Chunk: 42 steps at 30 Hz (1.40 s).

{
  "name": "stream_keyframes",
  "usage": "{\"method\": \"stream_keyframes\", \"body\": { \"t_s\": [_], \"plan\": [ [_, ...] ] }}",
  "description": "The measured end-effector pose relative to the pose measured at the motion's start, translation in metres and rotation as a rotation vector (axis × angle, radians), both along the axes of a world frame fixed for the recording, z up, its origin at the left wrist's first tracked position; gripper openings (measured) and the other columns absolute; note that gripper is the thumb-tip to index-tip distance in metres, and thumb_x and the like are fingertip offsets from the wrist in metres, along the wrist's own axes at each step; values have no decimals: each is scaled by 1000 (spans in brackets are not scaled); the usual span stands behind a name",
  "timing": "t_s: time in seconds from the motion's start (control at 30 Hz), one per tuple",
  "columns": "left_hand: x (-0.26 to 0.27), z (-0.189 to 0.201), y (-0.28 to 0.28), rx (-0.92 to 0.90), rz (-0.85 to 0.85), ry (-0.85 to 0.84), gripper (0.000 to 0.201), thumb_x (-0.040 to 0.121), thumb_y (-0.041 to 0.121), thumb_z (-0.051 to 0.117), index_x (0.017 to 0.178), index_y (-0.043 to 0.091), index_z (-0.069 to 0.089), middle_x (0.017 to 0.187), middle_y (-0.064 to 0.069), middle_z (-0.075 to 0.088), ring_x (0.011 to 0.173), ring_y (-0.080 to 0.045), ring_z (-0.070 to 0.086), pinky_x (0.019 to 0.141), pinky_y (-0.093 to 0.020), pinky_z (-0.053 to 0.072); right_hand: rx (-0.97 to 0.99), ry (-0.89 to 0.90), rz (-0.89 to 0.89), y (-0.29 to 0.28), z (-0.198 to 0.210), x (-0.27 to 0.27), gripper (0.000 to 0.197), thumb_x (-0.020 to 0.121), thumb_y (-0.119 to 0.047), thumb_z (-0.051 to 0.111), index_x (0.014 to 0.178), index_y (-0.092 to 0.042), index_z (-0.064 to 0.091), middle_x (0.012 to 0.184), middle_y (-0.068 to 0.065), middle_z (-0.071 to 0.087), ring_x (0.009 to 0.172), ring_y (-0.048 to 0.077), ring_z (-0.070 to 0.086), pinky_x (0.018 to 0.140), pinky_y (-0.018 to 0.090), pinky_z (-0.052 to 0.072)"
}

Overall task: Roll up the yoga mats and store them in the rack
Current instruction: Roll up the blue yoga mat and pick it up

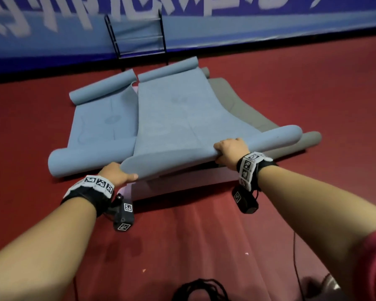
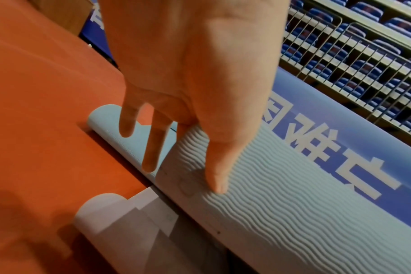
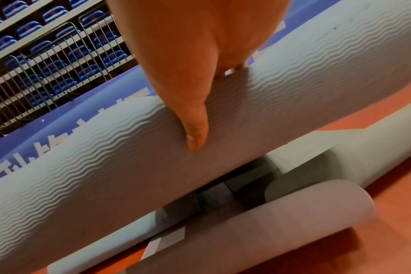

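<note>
Blue foam, soft and springy by the look of it: the top mat [image 1: 178, 118] lies on the red floor [image 1: 313, 83] over a stack of other mats, and its near end is lifted and curled over. The left hand [image 1: 115, 173] grips that curled edge near its left corner, and the left wrist view shows the thumb [image 2: 218, 166] pressed flat on the wavy ribbed underside while two fingers [image 2: 150, 148] hang loosely extended past the edge. The right hand [image 1: 230, 152] pinches the same edge toward its right side; its thumb [image 3: 195, 126] digs into the ribbed face and the fingers wrap over the top, mostly hidden.

Judging from how it sags between the two hands and holds a curl at both ends, the mat is light, limp across its width and somewhat elastic, so it will likely want to spring open. The ribbing should give good friction, so slipping seems unlikely. A hold well out toward each corner, as now, would keep the roll even; a grip bunched in the middle risks a cone-shaped roll.

Another blue mat [image 1: 100, 127] lies just to the left, a grey mat [image 1: 237, 98] pokes out on the right, and a pale mat [image 1: 182, 185] shows beneath. The black rack [image 1: 137, 38] stands against the blue wall banner [image 1: 269, 25], beyond the mats' far ends.
</note>
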State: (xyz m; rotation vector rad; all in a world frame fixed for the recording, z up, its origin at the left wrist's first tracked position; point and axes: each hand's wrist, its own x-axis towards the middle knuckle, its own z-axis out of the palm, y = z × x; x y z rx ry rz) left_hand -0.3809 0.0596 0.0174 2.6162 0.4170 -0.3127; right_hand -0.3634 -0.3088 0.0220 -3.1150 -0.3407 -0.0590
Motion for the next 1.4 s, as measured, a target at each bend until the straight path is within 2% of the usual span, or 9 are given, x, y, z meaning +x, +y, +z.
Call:
{"method": "stream_keyframes", "body": {
  "t_s": [0.23, 0.33, 0.53, 0.6, 0.7, 0.9, 1.03, 1.27, 1.4],
  "plan": [
    [3, 18, -28, 45, 146, -85, 49, 68, 33, 81, 107, 6, 68, 111, -18, 70, 101, -36, 65, 81, -35, 51, 46, 63, -23, -1, -3, -18, 24, 81, -34, 70, 81, -26, 47, 97, 3, 67, 102, 27, 59, 80, 35, 29],
    [9, 30, -42, 209, 171, -197, 51, 65, 33, 77, 113, 19, 62, 121, -13, 64, 116, -37, 55, 101, -49, 41, 84, 123, -43, -3, -5, -19, 27, 81, -34, 72, 80, -23, 47, 93, 3, 64, 102, 27, 59, 82, 36, 31],
    [24, 35, -84, 458, -259, -351, 65, 68, 22, 72, 129, 35, 55, 133, -3, 52, 132, -29, 40, 116, -63, 9, 90, 182, 11, 9, -12, -13, 22, 83, -32, 71, 85, -24, 50, 104, 6, 67, 105, 28, 60, 81, 35, 34],
    [27, 28, -100, 341, -513, -200, 53, 75, 34, 75, 126, 33, 60, 129, 1, 59, 126, -23, 50, 118, -52, 19, 77, 184, 69, 23, -10, -9, 20, 83, -31, 71, 89, -21, 55, 105, 8, 67, 103, 30, 61, 75, 33, 34],
    [29, 13, -113, 163, -692, 22, 30, 87, 39, 72, 105, 16, 67, 107, -5, 66, 105, -25, 61, 92, -31, 45, 108, 231, 143, 47, -14, 2, 24, 79, -31, 75, 87, -20, 55, 103, 9, 67, 100, 30, 61, 68, 30, 35],
    [41, -18, -75, 37, -660, 174, 28, 90, 30, 71, 73, 12, 57, 70, -5, 53, 69, -19, 46, 64, -31, 33, 217, 383, 220, 69, -28, 12, 37, 73, -30, 80, 102, -16, 61, 104, 6, 65, 96, 26, 60, 69, 27, 39],
    [37, -42, -68, 66, -643, 281, 30, 94, 32, 67, 78, 11, 53, 71, -5, 48, 66, -18, 41, 64, -32, 29, 219, 507, 206, 60, -36, 13, 73, 72, -27, 82, 135, -23, 47, 120, 5, 60, 106, 25, 58, 87, 30, 45],
    [37, -54, -85, 0, -602, 246, 37, 93, 30, 69, 118, 4, 63, 114, -11, 67, 107, -26, 62, 91, -30, 44, 102, 127, 138, 9, -69, -12, 59, 72, -41, 77, 124, -25, 54, 118, 4, 51, 108, 28, 51, 95, 38, 34],
    [35, -60, -92, 3, -573, 232, 37, 92, 27, 70, 121, 5, 62, 116, -12, 66, 109, -28, 61, 95, -30, 43, -4, 89, 179, -4, -87, -12, 64, 73, -43, 77, 132, -32, 54, 123, 3, 49, 114, 28, 48, 100, 41, 32]
  ]
}}
